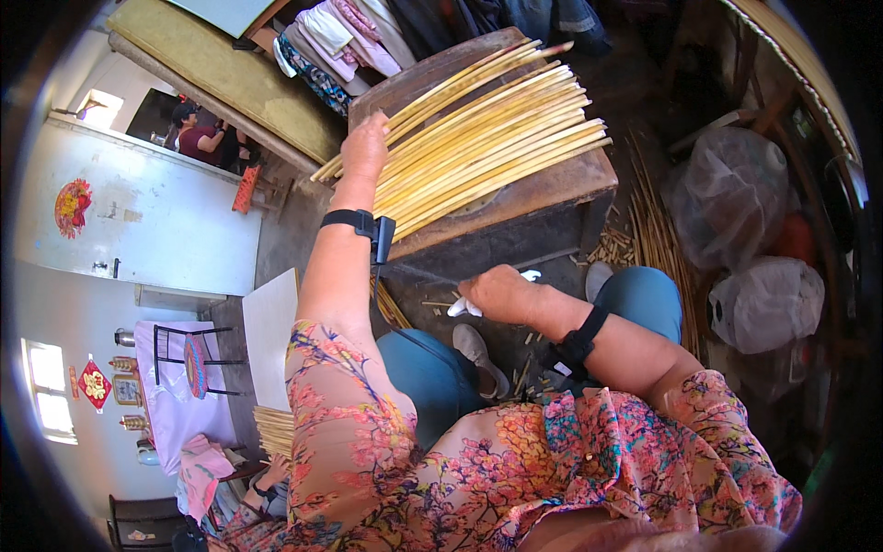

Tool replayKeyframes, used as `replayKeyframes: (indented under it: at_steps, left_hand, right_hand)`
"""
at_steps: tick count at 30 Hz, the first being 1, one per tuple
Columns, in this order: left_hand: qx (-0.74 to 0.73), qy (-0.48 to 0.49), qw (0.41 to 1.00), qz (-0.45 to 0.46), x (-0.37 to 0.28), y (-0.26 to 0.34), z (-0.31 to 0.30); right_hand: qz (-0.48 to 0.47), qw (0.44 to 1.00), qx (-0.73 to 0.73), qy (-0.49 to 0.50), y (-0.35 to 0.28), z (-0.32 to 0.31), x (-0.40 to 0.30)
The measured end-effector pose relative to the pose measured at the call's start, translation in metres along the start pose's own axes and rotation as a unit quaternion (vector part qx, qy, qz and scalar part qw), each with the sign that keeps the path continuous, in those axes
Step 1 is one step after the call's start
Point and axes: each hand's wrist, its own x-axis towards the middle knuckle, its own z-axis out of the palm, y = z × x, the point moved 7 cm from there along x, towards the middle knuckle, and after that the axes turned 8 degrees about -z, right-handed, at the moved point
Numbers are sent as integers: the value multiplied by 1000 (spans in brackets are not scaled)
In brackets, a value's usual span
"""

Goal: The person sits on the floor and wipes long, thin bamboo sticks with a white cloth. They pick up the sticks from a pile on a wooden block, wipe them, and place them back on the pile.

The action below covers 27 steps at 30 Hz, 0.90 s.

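A row of peeled yellow plant stalks [483, 148] lies side by side across a worn wooden table [552, 183] before me. My left hand [365, 145] is over the stalks' left ends at the far side. A few stalks pass by or under it, and its fingers are mostly hidden, so its grip is unclear. Closer to me, off the table's near edge, my right hand [503, 293] is closed around a crumpled white cloth [465, 307], which sticks out on both sides of the fist. Each of my forearms wears a black strap; a small device [383, 238] sits on the left one.
Long thin stalks [655, 228] and short cut pieces [610, 245] litter the floor at right, beside plastic-wrapped bundles [731, 196]. Clothes [338, 41] hang behind the table. Another person's hand [276, 469] touches a stalk bundle [274, 431] at lower left. A person [200, 138] is in the distance.
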Motion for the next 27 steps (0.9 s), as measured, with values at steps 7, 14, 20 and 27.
replayKeyframes:
  at_steps: [7,14,20,27]
  left_hand:
    - [-49,21,998,27,-49,53,-87]
    - [-161,-42,985,-54,-205,59,-117]
    - [-207,-99,953,-200,-313,21,-109]
    - [-217,-80,948,-217,-359,17,-110]
  right_hand:
    - [32,999,6,-13,7,-1,0]
    - [41,998,17,-39,-5,13,-8]
    - [78,993,84,-12,-18,-7,-27]
    - [128,952,271,64,-51,-11,-90]
